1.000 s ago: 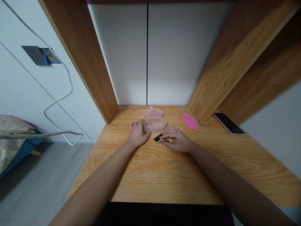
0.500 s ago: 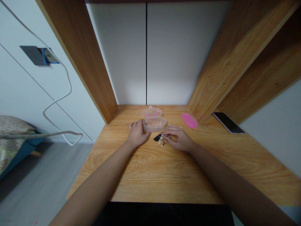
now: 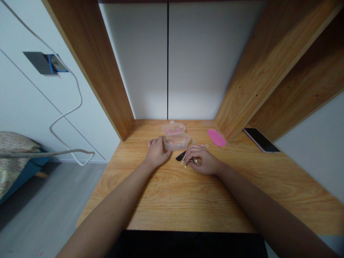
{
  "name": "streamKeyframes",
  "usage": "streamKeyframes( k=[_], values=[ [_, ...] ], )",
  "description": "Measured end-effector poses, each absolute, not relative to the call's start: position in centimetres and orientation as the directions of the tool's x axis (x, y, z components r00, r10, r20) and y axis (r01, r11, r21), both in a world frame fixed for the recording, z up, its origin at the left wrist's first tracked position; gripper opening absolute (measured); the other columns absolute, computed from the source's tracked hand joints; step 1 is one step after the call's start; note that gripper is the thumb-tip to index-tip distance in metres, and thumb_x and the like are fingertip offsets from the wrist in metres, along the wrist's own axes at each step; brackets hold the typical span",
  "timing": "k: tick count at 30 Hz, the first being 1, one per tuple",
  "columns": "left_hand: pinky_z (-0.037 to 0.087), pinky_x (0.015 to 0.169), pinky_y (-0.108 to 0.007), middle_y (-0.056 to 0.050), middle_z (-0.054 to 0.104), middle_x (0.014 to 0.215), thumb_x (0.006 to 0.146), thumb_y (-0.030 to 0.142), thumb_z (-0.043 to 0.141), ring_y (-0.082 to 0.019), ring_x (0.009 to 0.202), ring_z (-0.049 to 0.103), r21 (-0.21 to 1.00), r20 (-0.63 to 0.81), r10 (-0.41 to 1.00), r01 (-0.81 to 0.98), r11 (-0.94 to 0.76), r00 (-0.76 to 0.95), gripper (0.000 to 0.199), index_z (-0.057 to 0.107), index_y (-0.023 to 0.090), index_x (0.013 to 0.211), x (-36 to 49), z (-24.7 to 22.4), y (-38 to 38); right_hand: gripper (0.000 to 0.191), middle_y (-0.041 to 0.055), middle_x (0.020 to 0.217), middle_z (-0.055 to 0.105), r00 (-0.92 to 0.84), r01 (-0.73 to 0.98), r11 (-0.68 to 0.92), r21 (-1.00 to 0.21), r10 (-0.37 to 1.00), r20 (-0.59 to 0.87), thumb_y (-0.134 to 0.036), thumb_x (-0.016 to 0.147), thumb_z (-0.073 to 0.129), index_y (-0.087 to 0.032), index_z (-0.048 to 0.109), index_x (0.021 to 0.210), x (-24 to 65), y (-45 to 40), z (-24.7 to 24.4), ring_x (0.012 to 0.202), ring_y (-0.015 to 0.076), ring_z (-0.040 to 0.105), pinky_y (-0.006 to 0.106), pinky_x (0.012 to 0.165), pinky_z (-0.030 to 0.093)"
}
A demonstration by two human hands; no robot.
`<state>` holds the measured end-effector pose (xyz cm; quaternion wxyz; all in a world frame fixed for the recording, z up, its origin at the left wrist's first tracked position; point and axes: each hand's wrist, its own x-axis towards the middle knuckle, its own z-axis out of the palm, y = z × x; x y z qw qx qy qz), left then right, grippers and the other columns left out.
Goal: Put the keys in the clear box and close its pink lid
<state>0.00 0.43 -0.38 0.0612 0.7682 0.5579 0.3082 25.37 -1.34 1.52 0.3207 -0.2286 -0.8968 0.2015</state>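
Clear plastic box [image 3: 176, 142] open, pink strip [image 3: 172, 131] inside lid [image 3: 173, 128], left hand [image 3: 158, 152] beside.

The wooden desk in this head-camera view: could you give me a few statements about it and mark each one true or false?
1. The left hand rests on the desk beside a clear plastic case. True.
2. The right hand is holding the phone. False: its fingers are on small metal pieces, and the phone lies apart at the desk's right side.
3. A pink oval object lies to the right of the case. True.
4. The case is shut. False: it stands open, with its two halves showing.
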Motion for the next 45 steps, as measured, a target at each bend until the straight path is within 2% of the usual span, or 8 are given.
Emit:
streamKeyframes(
  k=[4, 11, 17, 27, 32, 36, 45],
  values=[
    [0.036, 0.107, -0.05, -0.011, 0.068, 0.118, 0.077, 0.037, 0.068, -0.033, 0.116, 0.061, 0.43, 0.411, 0.891, 0.821, -0.375, 0.192, 0.056, 0.047, 0.02, 0.126, -0.01, -0.34, 0.45, 0.029, 0.0022, 0.092, 0.073, -0.696, 0.319, 0.818, -0.479, 0.545, 0.467, -0.008, 0.074, 0.066, -0.029, 0.072, 0.093, 25.51, -1.4, 1.64, 0.093, 0.0223, 0.066, 0.043, 0.089, 0.051],
    [0.037, 0.106, -0.051, -0.012, 0.068, 0.118, 0.076, 0.036, 0.069, -0.034, 0.117, 0.061, 0.429, 0.408, 0.894, 0.825, -0.368, 0.186, 0.057, 0.047, 0.021, 0.126, 0.04, -0.3, 0.36, 0.024, 0.0032, 0.095, 0.073, -0.706, 0.417, 0.818, -0.397, 0.566, 0.425, -0.019, 0.076, 0.074, -0.029, 0.072, 0.097, 25.71, -1.47, 2.13, 0.095, 0.0239, 0.063, 0.044, 0.09, 0.047],
    [0.038, 0.105, -0.051, -0.011, 0.069, 0.115, 0.076, 0.035, 0.069, -0.033, 0.115, 0.062, 0.43, 0.423, 0.887, 0.82, -0.378, 0.187, 0.055, 0.048, 0.021, 0.125, 0.05, -0.41, 0.36, 0.029, 0.0038, 0.096, 0.073, -0.708, 0.469, 0.805, -0.364, 0.589, 0.389, -0.024, 0.075, 0.078, -0.029, 0.071, 0.103, 26.06, -1.25, 2.25, 0.095, 0.0244, 0.063, 0.042, 0.086, 0.045],
    [0.038, 0.105, -0.051, -0.011, 0.07, 0.113, 0.076, 0.038, 0.07, -0.033, 0.112, 0.063, 0.435, 0.419, 0.888, 0.817, -0.378, 0.188, 0.056, 0.049, 0.02, 0.125, -0.04, -0.41, 0.39, 0.027, 0.0037, 0.091, 0.073, -0.704, 0.427, 0.816, -0.39, 0.571, 0.423, -0.032, 0.079, 0.077, -0.029, 0.072, 0.105, 25.94, -1.18, 1.71, 0.088, 0.0229, 0.064, 0.04, 0.082, 0.047],
    [0.038, 0.105, -0.051, -0.011, 0.069, 0.115, 0.076, 0.037, 0.07, -0.034, 0.114, 0.062, 0.438, 0.405, 0.895, 0.819, -0.371, 0.189, 0.055, 0.049, 0.021, 0.124, -0.01, -0.3, 0.4, 0.027, 0.005, 0.097, 0.073, -0.685, 0.39, 0.81, -0.438, 0.573, 0.45, -0.024, 0.082, 0.072, -0.028, 0.07, 0.109, 26.04, -1.14, 1.87, 0.092, 0.0229, 0.065, 0.041, 0.084, 0.049],
    [0.037, 0.105, -0.051, -0.011, 0.069, 0.116, 0.077, 0.035, 0.069, -0.033, 0.114, 0.062, 0.434, 0.409, 0.892, 0.82, -0.374, 0.191, 0.054, 0.048, 0.021, 0.125, -0.02, -0.24, 0.31, 0.019, 0.0037, 0.095, 0.072, -0.717, 0.375, 0.811, -0.449, 0.561, 0.413, -0.018, 0.082, 0.07, -0.028, 0.072, 0.098, 26.22, -1.11, 2.02, 0.091, 0.0216, 0.064, 0.04, 0.086, 0.049],
    [0.037, 0.105, -0.049, -0.011, 0.069, 0.114, 0.077, 0.036, 0.069, -0.031, 0.113, 0.062, 0.433, 0.403, 0.896, 0.823, -0.366, 0.187, 0.056, 0.048, 0.02, 0.126, 0.0, -0.29, 0.3, 0.031, 0.0022, 0.091, 0.071, -0.727, 0.413, 0.783, -0.465, 0.591, 0.35, -0.006, 0.072, 0.067, -0.026, 0.069, 0.095, 26.33, -1.23, 2.04, 0.091, 0.0212, 0.063, 0.04, 0.088, 0.045]
  ],
)
